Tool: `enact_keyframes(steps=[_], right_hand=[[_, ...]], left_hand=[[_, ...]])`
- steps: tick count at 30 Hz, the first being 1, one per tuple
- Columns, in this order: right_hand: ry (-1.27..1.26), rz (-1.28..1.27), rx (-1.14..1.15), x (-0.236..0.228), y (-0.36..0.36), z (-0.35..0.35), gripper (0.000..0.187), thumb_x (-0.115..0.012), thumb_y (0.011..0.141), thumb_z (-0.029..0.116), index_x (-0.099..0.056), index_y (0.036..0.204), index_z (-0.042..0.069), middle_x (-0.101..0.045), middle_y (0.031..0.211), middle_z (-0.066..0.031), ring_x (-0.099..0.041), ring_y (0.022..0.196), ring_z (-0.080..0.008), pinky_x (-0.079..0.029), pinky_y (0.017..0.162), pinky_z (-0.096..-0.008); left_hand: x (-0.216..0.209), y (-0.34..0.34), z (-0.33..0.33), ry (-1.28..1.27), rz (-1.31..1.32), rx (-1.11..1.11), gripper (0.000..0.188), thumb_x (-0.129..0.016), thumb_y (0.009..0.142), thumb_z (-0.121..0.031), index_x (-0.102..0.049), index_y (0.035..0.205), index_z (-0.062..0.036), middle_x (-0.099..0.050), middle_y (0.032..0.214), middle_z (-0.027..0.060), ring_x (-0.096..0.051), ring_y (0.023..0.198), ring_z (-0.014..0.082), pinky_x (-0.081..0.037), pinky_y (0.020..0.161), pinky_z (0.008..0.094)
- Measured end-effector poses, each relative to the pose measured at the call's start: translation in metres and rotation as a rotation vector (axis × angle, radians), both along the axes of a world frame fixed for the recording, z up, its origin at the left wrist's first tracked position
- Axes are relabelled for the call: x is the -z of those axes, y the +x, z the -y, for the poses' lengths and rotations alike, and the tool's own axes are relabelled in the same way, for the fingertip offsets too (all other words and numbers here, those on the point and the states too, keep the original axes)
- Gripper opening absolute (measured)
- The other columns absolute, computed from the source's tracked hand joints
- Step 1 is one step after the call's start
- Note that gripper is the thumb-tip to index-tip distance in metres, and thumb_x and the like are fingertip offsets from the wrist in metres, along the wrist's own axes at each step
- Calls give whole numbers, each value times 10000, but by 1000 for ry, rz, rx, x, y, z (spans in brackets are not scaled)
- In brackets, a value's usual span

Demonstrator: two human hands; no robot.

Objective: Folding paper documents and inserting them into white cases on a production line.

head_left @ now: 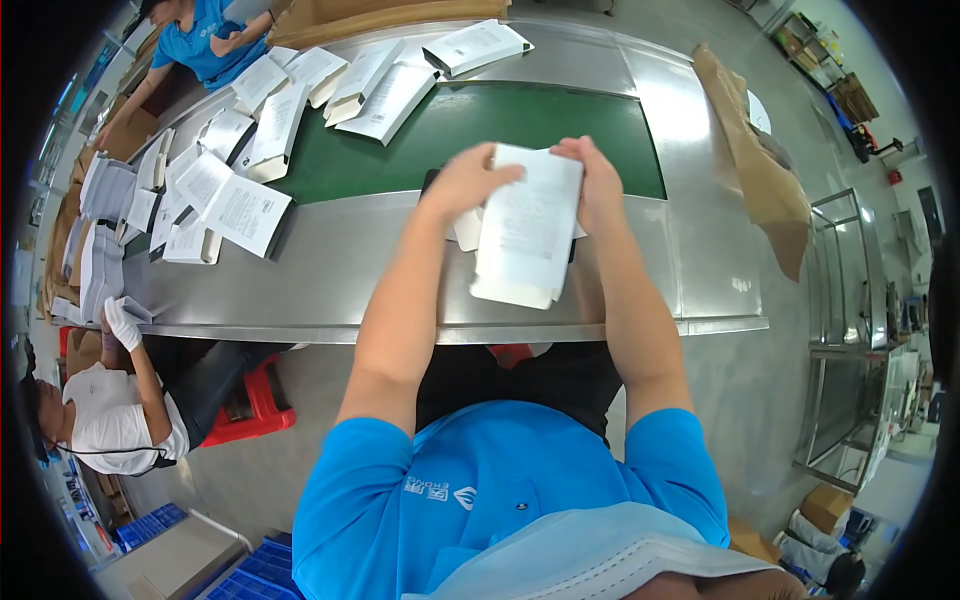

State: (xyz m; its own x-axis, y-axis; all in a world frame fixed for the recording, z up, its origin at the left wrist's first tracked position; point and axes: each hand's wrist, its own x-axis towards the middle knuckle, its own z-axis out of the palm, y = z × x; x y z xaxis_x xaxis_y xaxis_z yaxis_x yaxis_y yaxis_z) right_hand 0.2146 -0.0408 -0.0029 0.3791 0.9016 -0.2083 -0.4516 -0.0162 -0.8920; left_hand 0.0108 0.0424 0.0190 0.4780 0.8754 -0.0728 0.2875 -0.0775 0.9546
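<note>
Between my two hands is a white flat carton (528, 225) with printed text, its end flaps pointing toward me. My left hand (470, 180) grips its upper left side, the thumb lying over the face. My right hand (594, 182) wraps around the upper right edge, with its fingers partly hidden behind. Beneath the carton, on the steel edge of the table, lie another white piece (466, 230) and something dark, mostly covered, so I cannot tell what they are.
A green conveyor belt (590, 130) runs through the steel table (330, 270). Several white cartons (250, 215) are heaped to the left, others farther back (478, 46). A person in white (120, 410) sits at left; one in blue (205, 45) works opposite. Brown paper (745, 150) hangs at right.
</note>
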Motion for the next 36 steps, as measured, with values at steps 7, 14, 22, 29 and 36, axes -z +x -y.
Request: enact_keyframes(steps=[7,14,22,29,36], right_hand=[[-144,955,137,13,40,-1,475,-693,929,431,-667,1175,26,-672,1104,-172,-659,994,-263,-535,896,-397],[-556,1549,-186,-10,5,14,825,-811,761,556,-609,1356,22,-573,1299,-231,-533,1228,-396,-485,1000,-460],[-316,1464,-142,15,14,8,744,-824,759,474,-625,1309,16,-610,1240,-191,-568,1174,-367,-497,986,-443],[-363,1447,-174,1,-6,8,682,-820,778,470,-624,1223,-7,-664,1148,-209,-623,1094,-362,-519,938,-444],[-201,1527,-132,-1,-7,9,619,-767,820,543,-638,992,-37,-706,960,-221,-683,890,-403,-533,794,-482]], left_hand=[[-2,-44,-33,-240,1496,-424,546,-672,983,-255,-435,1403,2,-648,1121,127,-671,983,251,-587,848,410],[27,4,9,508,-402,116,710,-867,745,-397,-613,1313,-56,-587,1311,172,-552,1249,342,-476,1029,453],[10,18,36,470,-701,276,1015,-925,636,-421,-479,1471,-53,-516,1401,193,-468,1315,368,-398,1090,471],[23,20,26,309,-619,235,766,-913,674,-362,-596,1271,-4,-657,1198,215,-627,1122,378,-508,959,422],[47,15,19,444,-377,127,409,-845,742,-330,-733,980,-16,-712,1028,212,-664,1016,383,-524,894,451]])
